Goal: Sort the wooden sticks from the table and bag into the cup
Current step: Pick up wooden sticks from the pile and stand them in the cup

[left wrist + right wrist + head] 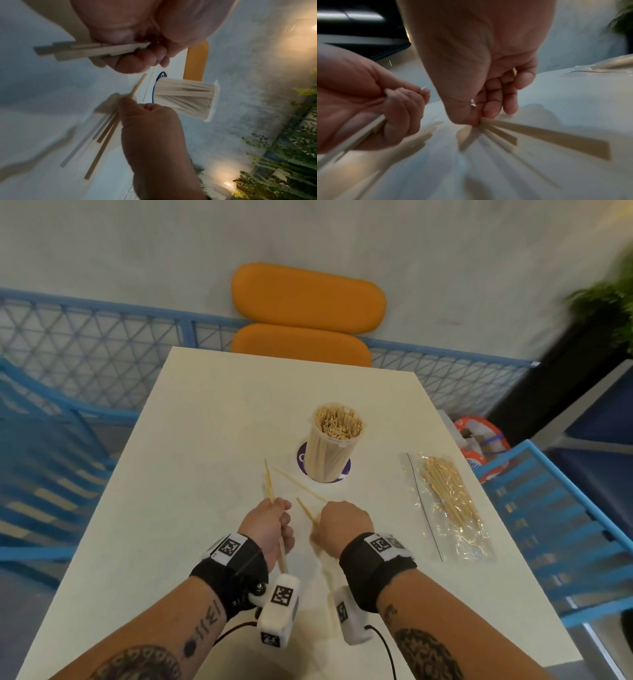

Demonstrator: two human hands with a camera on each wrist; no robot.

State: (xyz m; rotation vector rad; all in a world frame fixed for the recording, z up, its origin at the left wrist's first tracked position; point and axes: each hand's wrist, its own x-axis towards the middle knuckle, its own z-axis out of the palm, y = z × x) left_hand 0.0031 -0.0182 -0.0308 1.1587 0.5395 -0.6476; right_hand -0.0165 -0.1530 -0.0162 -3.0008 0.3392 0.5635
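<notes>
A clear cup (334, 443) packed with upright wooden sticks stands mid-table on a purple coaster. My left hand (274, 520) grips a small bundle of sticks (269, 484) in its fist, their ends pointing toward the cup. My right hand (337, 523), just to the right, pinches several sticks (308, 512) fanned out low over the table. A loose stick (299, 485) lies between the hands and the cup. In the right wrist view the right hand (481, 119) pinches the fanned sticks (505, 133). A clear bag (448, 501) of more sticks lies to the right.
The white table (191, 440) has an orange chair (305, 337) at its far end and blue chairs (555, 529) on both sides. A plastic shopping bag (479, 443) sits off the right edge. A plant (609, 302) stands at the far right.
</notes>
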